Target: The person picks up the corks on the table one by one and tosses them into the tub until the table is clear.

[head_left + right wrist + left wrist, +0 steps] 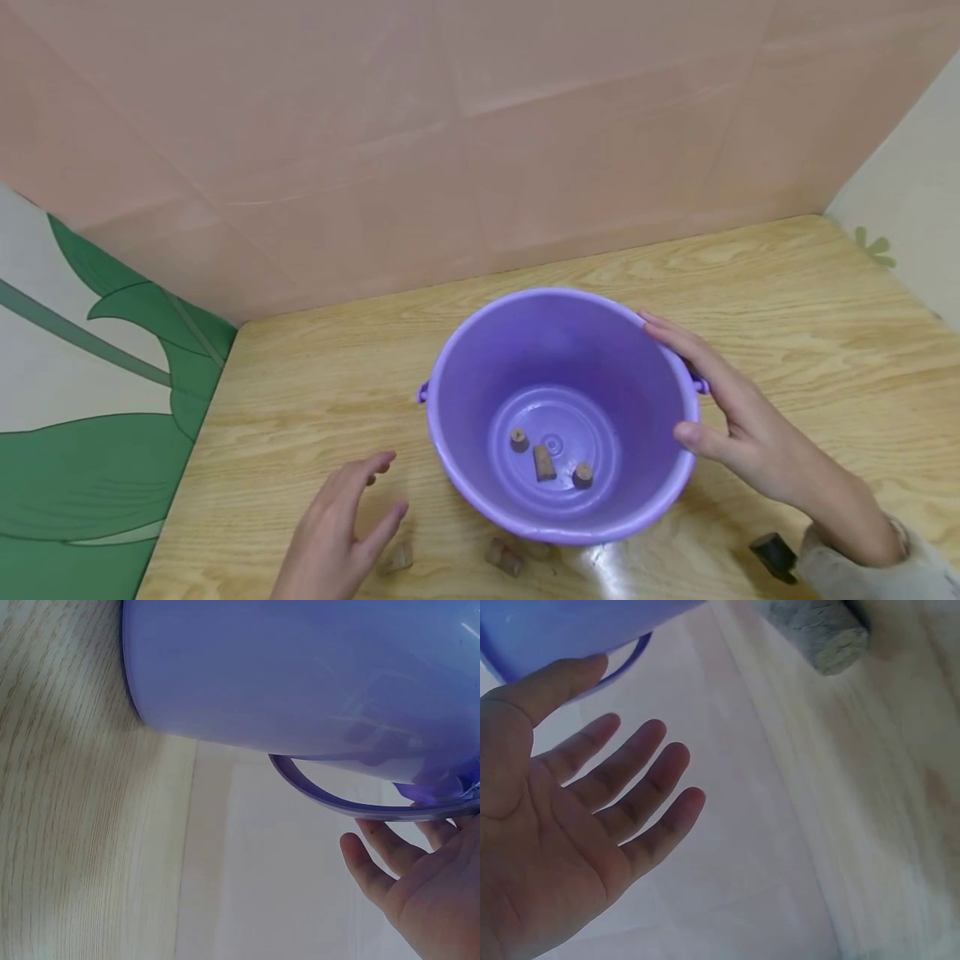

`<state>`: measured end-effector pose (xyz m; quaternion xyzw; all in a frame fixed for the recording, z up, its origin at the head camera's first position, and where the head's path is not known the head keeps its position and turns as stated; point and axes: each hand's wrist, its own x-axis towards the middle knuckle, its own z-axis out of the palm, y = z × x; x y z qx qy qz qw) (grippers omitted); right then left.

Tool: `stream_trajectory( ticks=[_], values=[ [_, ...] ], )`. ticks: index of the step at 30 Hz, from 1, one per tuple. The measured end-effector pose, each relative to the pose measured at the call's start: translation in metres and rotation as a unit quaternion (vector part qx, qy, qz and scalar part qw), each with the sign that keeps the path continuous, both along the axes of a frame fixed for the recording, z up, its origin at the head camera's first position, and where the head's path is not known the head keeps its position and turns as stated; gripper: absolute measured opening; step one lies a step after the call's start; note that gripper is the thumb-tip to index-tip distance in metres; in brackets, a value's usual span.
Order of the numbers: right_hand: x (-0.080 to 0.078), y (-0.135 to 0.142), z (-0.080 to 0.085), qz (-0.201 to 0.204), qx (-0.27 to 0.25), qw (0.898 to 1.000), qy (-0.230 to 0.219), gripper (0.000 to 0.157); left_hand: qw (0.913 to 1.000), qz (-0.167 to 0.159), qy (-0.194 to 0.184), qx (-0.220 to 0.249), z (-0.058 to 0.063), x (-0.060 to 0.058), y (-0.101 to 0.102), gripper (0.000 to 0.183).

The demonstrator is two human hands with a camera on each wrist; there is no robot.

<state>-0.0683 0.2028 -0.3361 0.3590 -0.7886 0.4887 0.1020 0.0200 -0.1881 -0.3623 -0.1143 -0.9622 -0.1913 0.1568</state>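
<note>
A purple bucket [551,533] stands upright on the table, with three short brown cylinders, one of them [544,463], on its floor. My right hand [757,442] holds the bucket's right rim, thumb over the edge and fingers along the outside. The bucket's loop handle [337,801] hangs beside those fingers in the right wrist view. Left of the bucket, my left hand [333,525] is held with fingers spread and nothing in it. Near its thumb lies a short wooden piece [397,557], which looks rough and bark-like [821,634] in the left wrist view.
More wooden pieces [504,557] lie at the bucket's near side, partly hidden by it. A dark object [772,554] lies by the right sleeve [870,567]. Behind the wooden table [810,308] rises a pinkish wall [465,150]; a leaf-patterned panel [90,467] borders the left.
</note>
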Motion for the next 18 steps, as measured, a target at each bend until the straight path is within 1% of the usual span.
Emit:
stream_trajectory(
  ticks=[5, 8, 11, 12, 15, 17, 18],
  values=[
    [0.000, 0.000, 0.001, -0.009, 0.011, 1.000, 0.003, 0.073, 0.9993, 0.000, -0.037, -0.004, -0.007, 0.002, -0.002, 0.055],
    [0.000, 0.000, 0.001, -0.005, 0.009, 1.000, 0.002, 0.073, 0.9984, -0.002, -0.056, -0.007, -0.010, 0.003, -0.003, 0.053],
    [0.000, 0.000, 0.001, -0.008, 0.009, 1.000, -0.002, 0.073, 0.9972, -0.013, -0.073, -0.008, -0.011, 0.005, -0.004, 0.053],
    [0.000, 0.000, 0.001, -0.008, 0.010, 1.000, -0.002, 0.073, 0.9963, -0.017, -0.084, -0.007, -0.011, 0.005, -0.004, 0.053],
    [0.000, 0.000, 0.000, -0.015, 0.012, 1.000, 0.002, 0.073, 0.9907, -0.026, -0.134, 0.002, -0.012, 0.006, -0.005, 0.052],
    [0.000, 0.001, 0.000, -0.018, 0.013, 1.000, 0.005, 0.073, 0.9845, -0.026, -0.173, 0.008, -0.013, 0.007, -0.006, 0.051],
    [0.000, 0.001, 0.000, -0.019, 0.013, 1.000, 0.006, 0.073, 0.9800, -0.027, -0.197, 0.011, -0.013, 0.007, -0.007, 0.050]
  ],
)
